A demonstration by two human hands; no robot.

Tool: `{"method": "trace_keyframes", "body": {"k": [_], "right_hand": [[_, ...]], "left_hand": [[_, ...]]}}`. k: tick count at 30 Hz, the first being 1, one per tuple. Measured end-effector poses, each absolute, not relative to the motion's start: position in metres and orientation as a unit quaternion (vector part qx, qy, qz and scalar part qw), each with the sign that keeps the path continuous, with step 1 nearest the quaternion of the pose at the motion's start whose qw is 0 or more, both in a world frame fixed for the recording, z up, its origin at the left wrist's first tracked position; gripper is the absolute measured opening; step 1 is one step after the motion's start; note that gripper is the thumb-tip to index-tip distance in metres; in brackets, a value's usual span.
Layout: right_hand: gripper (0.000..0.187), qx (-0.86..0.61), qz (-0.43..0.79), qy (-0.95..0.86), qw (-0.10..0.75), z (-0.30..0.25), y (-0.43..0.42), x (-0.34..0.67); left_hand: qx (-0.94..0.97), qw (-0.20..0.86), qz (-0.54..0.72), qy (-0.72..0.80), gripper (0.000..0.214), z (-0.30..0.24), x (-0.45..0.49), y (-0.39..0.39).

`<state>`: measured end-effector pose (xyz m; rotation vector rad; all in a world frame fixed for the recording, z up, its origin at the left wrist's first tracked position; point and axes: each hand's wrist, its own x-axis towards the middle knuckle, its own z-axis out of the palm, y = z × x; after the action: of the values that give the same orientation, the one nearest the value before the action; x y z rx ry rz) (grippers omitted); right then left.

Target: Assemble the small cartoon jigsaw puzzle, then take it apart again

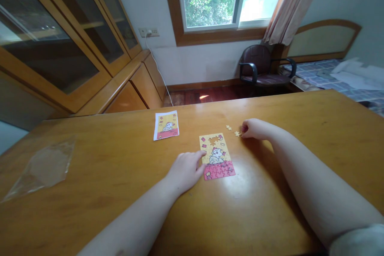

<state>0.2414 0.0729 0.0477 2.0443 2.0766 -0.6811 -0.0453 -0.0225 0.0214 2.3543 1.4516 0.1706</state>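
Note:
A jigsaw puzzle (216,171) lies flat on the wooden table, yellow above and pink below, with a white cartoon animal in the middle. Near its top is an irregular gap where bare wood shows. My left hand (184,170) rests at the puzzle's left edge, thumb and index finger apart and touching it. To the upper right of the puzzle, my right hand (255,129) is closed, fingertips pinched down at a small yellow puzzle piece (237,133); the fingers partly hide what is there. Another loose piece (229,127) lies just left of it.
A printed reference picture (167,125) of the same design lies behind my left hand. On the left of the table (120,160) is a clear plastic bag (45,164). Beyond the far edge stand a glass-door cabinet (90,36), an office chair (261,66) and a bed (330,74).

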Motion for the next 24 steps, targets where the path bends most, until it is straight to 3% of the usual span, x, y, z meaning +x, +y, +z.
{"method": "trace_keyframes", "body": {"k": [4, 13, 24], "right_hand": [[0.009, 0.678, -0.238, 0.694, 0.053, 0.046, 0.074, 0.242], [0.007, 0.591, -0.307, 0.734, -0.128, 0.039, 0.063, 0.211], [0.013, 0.555, -0.265, 0.779, -0.125, 0.031, 0.061, 0.204]], "left_hand": [[0.836, 0.186, 0.058, 0.512, 0.035, 0.021, -0.046, -0.023], [0.837, 0.182, 0.062, 0.512, 0.034, 0.02, -0.046, -0.022], [0.838, 0.182, 0.065, 0.511, 0.034, 0.02, -0.046, -0.022]]}}
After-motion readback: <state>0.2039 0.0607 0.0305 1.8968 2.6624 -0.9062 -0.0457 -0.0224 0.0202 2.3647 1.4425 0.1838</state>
